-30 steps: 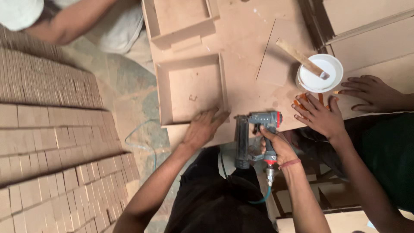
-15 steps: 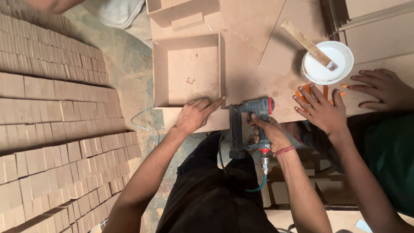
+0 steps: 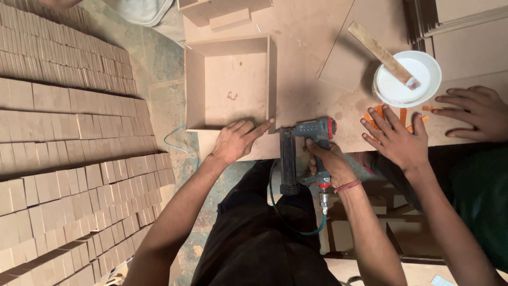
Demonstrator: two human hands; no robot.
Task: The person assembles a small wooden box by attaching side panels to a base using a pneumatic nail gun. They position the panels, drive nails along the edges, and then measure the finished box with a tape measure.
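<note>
Left hand (image 3: 236, 142) presses fingers flat on the stiff, light fibreboard box (image 3: 230, 85), at twelve o'clock on the worktop (image 3: 312, 58). Right hand (image 3: 329, 161) grips the heavy nail gun (image 3: 307, 145); best held by its handle.

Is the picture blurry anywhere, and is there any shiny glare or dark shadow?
Head view: sharp nearly all over; the left hand on the open board box and the right hand gripping the nail gun look crisp. Light is soft and even, shadows faint. No harsh glare; only the white bowl looks very bright.
</note>
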